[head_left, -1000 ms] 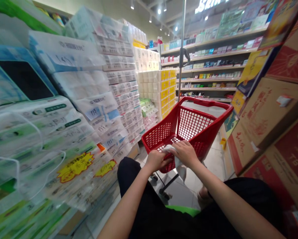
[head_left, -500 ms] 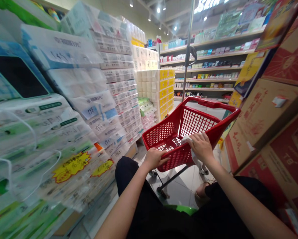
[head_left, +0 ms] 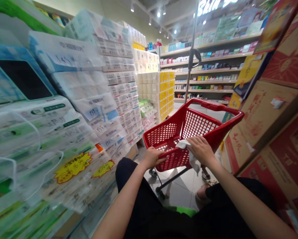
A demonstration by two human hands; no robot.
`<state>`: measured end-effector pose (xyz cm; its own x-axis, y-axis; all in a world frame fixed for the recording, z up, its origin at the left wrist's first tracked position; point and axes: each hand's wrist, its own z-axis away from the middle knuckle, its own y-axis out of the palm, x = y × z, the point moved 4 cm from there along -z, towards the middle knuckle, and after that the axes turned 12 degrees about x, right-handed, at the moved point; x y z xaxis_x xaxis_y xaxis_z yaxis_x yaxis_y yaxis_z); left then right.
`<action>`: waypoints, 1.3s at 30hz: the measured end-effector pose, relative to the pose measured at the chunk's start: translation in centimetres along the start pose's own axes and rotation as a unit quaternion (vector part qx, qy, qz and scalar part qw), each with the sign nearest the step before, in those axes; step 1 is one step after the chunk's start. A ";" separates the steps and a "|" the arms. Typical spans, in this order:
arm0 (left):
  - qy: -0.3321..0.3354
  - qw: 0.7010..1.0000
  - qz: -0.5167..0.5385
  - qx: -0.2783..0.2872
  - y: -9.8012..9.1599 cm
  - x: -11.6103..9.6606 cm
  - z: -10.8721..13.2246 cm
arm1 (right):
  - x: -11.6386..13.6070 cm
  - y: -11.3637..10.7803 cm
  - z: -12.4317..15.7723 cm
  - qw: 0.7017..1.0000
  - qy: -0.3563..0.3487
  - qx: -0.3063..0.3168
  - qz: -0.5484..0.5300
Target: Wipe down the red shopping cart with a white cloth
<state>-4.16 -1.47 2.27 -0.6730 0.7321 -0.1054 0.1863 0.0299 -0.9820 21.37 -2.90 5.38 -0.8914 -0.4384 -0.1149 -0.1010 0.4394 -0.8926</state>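
Observation:
In front of my knees stands a red plastic shopping cart [head_left: 175, 161] with a perforated basket and a red handle at its far right. My left hand [head_left: 152, 158] is closed over the basket's near rim at the left corner. Farther right along that rim, my right hand [head_left: 200, 148] presses a white cloth [head_left: 194, 162] against the plastic. Part of the cloth lies over the rim, and the rest hangs down outside the basket. The cart's interior shows through the holes. Its dark wheels rest on the floor below.
Wrapped tissue packs [head_left: 96, 106] are stacked high along the left, with a white cable [head_left: 39, 132] hanging over them. Cardboard cartons [head_left: 258, 114] rise close on the right. Behind the cart are a metal pole [head_left: 191, 49] and shelves [head_left: 211, 69] of small boxed goods. Pale tiles [head_left: 180, 194] cover the floor.
My right hand has slid slightly left along the rim with the cloth, more of which now shows. My left hand keeps its hold on the corner. The view has shifted slightly.

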 end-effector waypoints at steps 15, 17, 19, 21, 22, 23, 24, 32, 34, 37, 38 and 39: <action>-0.060 0.996 -0.053 -0.041 -0.5 -3.9 -0.9 | 7.0 1.2 -0.5 0.998 0.035 -0.022 -0.043; -0.125 0.988 -0.067 -0.065 0.1 -4.7 -1.2 | 7.9 1.3 -0.9 0.998 0.020 -0.022 -0.047; -0.156 0.982 -0.064 -0.083 0.6 -4.9 -1.3 | 7.9 1.3 -1.2 0.999 -0.002 -0.010 -0.043; -0.144 0.984 -0.053 -0.087 0.8 -4.6 -1.4 | 6.7 1.3 -1.3 0.999 -0.017 0.006 -0.032; -0.134 0.986 -0.048 -0.086 0.8 -4.2 -1.4 | 5.6 1.2 -1.2 1.000 -0.016 0.010 -0.024; -0.127 0.987 -0.044 -0.086 0.6 -3.7 -1.4 | 4.3 1.1 -1.1 1.000 -0.006 0.009 -0.015; -0.123 0.988 -0.041 -0.086 0.5 -3.3 -1.3 | 2.8 1.0 -0.9 1.000 0.009 0.004 -0.004; -0.134 0.986 -0.037 -0.090 0.4 -1.8 -2.1 | -5.5 -0.3 0.3 0.992 0.107 -0.052 0.050; -0.147 0.984 -0.040 -0.094 0.6 -2.0 -2.3 | -4.9 -0.1 0.2 0.989 0.127 -0.066 0.043; -0.162 0.981 -0.045 -0.094 0.8 -2.4 -2.5 | -1.7 0.7 -0.2 0.989 0.130 -0.072 0.024; -0.164 0.981 -0.046 -0.093 0.8 -2.5 -2.6 | -0.2 1.2 -0.5 0.990 0.121 -0.069 0.016; -0.165 0.981 -0.047 -0.092 0.8 -2.5 -2.6 | 1.4 1.6 -0.8 0.992 0.110 -0.062 0.007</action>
<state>-0.46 -1.55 2.17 -0.8827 0.4614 -0.0893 0.2170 0.2315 -0.9483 19.67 -2.21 4.15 -0.9664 -0.2565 -0.0163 -0.1302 0.5433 -0.8294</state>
